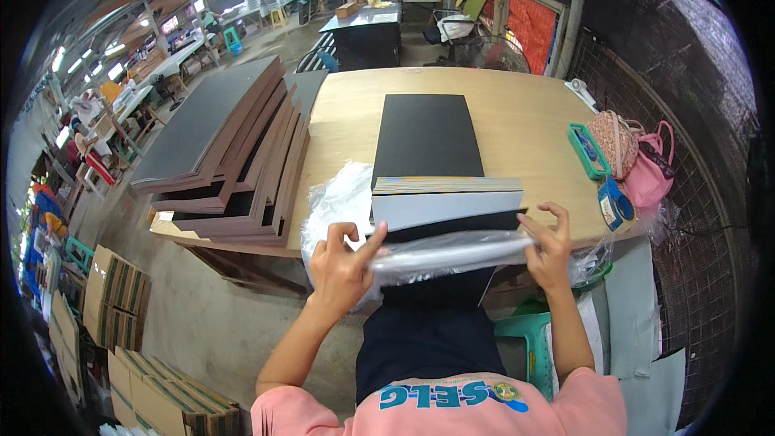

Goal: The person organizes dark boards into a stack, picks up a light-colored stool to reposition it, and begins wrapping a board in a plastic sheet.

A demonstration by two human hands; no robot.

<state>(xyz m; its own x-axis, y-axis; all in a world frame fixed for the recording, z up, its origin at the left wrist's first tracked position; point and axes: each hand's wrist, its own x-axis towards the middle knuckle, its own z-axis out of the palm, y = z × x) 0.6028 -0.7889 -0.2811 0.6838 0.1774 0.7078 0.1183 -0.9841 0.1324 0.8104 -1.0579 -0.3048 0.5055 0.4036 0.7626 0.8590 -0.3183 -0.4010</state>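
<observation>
My left hand and my right hand are raised at the table's near edge, each closed on one end of a clear plastic bag. The bag is stretched between them and blurred by motion. A thin black sheet lies along its far side; whether it is inside the bag I cannot tell. Just beyond is a stack of white-topped sheets with pale edges. Behind that, a black board lies flat on the table. More crumpled clear plastic lies left of the stack.
Tall piles of dark boards cover the left of the wooden table. At its right edge are a green tray, a roll of blue tape and a pink bag. Folded cartons stand on the floor; a green stool is beside me.
</observation>
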